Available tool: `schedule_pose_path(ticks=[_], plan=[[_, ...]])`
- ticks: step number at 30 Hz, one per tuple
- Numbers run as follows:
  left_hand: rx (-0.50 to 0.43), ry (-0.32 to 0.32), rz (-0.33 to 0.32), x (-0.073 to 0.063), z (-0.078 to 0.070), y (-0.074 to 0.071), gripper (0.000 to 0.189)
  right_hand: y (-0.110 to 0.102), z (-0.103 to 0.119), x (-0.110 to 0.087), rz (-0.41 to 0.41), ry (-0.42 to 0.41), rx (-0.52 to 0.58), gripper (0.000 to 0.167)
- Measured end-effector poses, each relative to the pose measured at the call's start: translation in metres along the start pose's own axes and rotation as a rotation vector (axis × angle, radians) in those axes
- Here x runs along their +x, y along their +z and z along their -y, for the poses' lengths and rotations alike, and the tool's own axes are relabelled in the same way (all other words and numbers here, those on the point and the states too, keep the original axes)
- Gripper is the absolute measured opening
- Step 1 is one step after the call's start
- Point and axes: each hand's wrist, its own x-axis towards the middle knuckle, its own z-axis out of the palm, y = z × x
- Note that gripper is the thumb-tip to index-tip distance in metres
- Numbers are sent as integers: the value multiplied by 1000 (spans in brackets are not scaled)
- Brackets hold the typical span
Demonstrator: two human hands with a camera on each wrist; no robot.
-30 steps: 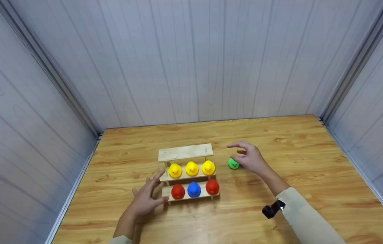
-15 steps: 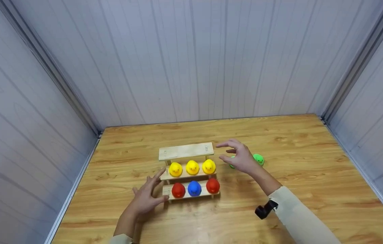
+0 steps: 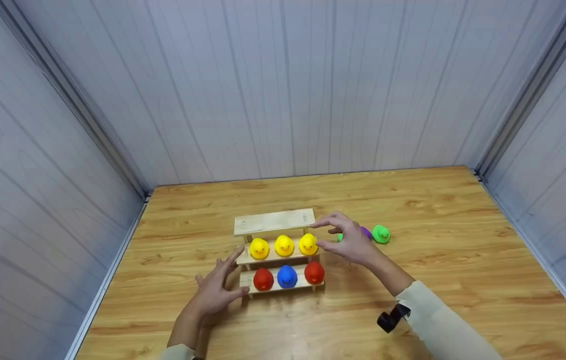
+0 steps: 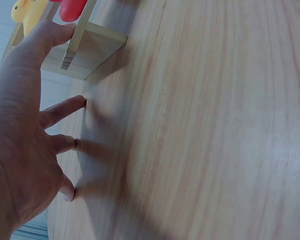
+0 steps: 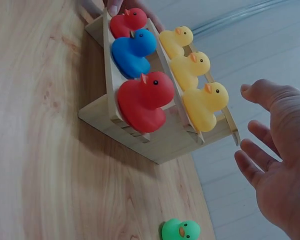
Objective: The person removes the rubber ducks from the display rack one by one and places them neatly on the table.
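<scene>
A small three-step wooden rack [image 3: 274, 222] stands on the table. Three yellow rubber ducks [image 3: 284, 246] sit along its middle step. On the lowest step, a blue rubber duck [image 5: 134, 54] sits between two red rubber ducks [image 5: 146, 102]. My left hand [image 3: 214, 293] is spread at the rack's left end, its thumb on the lowest step's end and other fingertips down on the table. Close to the rightmost yellow duck hovers my right hand [image 3: 353, 241], thumb and fingers apart with nothing between them. The rack's top step holds nothing.
A green rubber duck [image 3: 381, 234] and a purple one [image 3: 366, 233] lie right of the rack, the purple partly behind my right hand. Another green duck [image 5: 181, 230] is mostly hidden by that hand in the head view. Pale panel walls [image 3: 283, 90] border the table.
My right hand has moved left from over the loose ducks to beside the rack's right end, uncovering a green duck and part of the purple one. The left hand stays put.
</scene>
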Motion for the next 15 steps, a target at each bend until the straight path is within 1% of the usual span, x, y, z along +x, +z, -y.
schedule_pose_path(ticks=[5, 10, 15], plan=[[-4, 7, 0, 1, 1, 1, 102, 5, -2, -4, 10, -1, 7, 36], [-4, 1, 4, 1, 1, 0, 102, 12, -4, -5, 9, 8, 23, 38], [-7, -1, 3, 1, 0, 0, 102, 18, -6, -6, 3, 19, 30, 35]])
